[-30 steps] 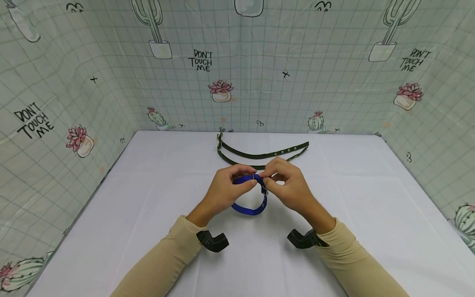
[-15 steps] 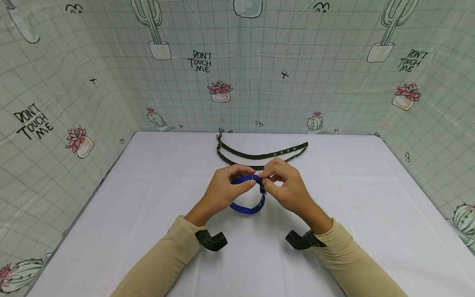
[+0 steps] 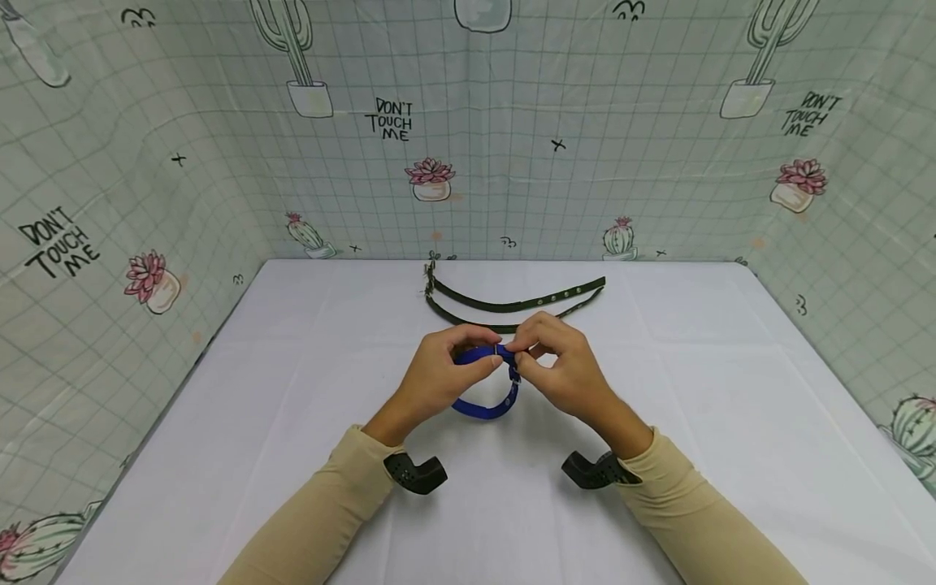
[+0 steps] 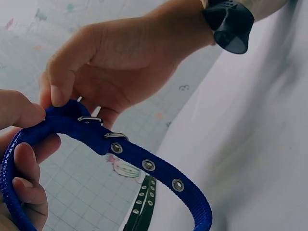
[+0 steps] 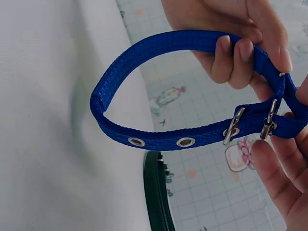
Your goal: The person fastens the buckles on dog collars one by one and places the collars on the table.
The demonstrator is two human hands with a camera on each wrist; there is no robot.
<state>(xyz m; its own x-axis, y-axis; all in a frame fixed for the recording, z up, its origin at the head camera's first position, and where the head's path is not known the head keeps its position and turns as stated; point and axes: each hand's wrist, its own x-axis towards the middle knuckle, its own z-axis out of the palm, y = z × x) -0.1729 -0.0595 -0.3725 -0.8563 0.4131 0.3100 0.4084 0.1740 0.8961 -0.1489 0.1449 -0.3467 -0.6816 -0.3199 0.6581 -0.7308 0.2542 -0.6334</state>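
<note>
A blue collar [image 3: 485, 412] with metal eyelets is looped and held above the table. Its metal buckle [image 5: 267, 126] shows in the right wrist view, with the strap passed through it. On the left, my left hand [image 3: 435, 370] pinches the upper band between thumb and fingers. My right hand [image 3: 569, 366] pinches the band close by, beside the buckle. Both hands' fingertips nearly meet at the top of the loop. In the left wrist view, several eyelets run along the collar's lower side, and a fold of strap lies between the hands.
Behind the hands lies a long dark green collar [image 3: 504, 307], doubled over, with eyelets and metal fittings at its left end. A white cloth covers the table [image 3: 278, 455]. Printed grid cloth [image 3: 512, 122] walls in the back and sides.
The head view shifts slightly. Both hands keep their pinch on the blue collar, and its hanging loop swings a little to the left. The green collar stays in place.
</note>
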